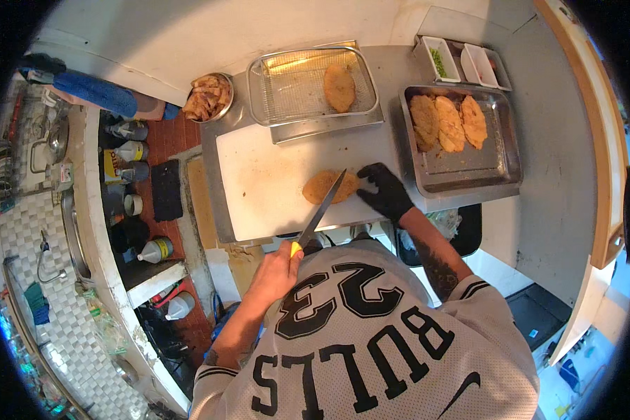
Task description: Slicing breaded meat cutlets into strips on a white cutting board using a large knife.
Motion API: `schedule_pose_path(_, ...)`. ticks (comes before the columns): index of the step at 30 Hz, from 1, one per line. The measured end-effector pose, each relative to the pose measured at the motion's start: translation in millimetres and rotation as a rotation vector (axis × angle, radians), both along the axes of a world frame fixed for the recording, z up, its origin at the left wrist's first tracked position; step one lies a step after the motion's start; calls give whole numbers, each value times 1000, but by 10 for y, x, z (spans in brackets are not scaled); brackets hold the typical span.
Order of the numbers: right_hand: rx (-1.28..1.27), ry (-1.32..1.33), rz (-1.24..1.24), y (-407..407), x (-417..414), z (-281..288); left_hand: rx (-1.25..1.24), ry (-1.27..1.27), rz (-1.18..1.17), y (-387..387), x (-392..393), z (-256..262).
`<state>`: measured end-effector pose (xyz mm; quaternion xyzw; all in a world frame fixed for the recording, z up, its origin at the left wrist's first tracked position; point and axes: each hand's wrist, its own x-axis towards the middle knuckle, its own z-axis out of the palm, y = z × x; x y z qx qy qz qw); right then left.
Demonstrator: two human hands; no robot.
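My bare left hand [277, 273] is closed around the yellow handle of a kitchen knife [323, 212]. The blade points up and to the right, its tip over a breaded cutlet [315, 184] that lies on a white cutting board [262, 205]. At the cutlet's right end is my right hand [383, 191] in a black glove, thumb and fingers curved apart; whether the fingertips touch the breading is hard to tell. Another breaded cutlet [339, 88] rests in a wire-mesh tray [273, 122] behind the board.
On the right, a deep metal tray [470, 186] holds several breaded cutlets [450, 123]. Behind it stand white containers [441, 59], one with chopped greens. A metal bowl of browned food pieces [208, 97] sits at the back left. Shelves with bottles [156, 250] are further left.
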<state>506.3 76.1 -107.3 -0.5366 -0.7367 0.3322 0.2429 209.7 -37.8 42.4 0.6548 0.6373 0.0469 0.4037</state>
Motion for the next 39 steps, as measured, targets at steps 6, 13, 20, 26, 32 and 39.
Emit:
schedule_pose_path(6, 172, 23, 43, -197, -165, -136, -57, 98, -33, 3, 199, 23)
schedule_pose_path(13, 223, 3, 53, -171, -171, -213, -57, 230, -73, 57, 333, 214)
schedule_pose_path(20, 181, 56, -37, -216, -241, -222, -96, 340, -157, 217, 399, 87)
schedule_pose_path(26, 141, 70, -57, -240, -270, -257, 94, 163, -102, 434, 539, -718)
schedule_pose_path(32, 178, 48, -32, -275, -305, -18, 129, 128, -55, 253, 335, -456)
schedule_pose_path(39, 250, 44, -19, -273, -379, 10, -65, 292, -80, 141, 153, -287)
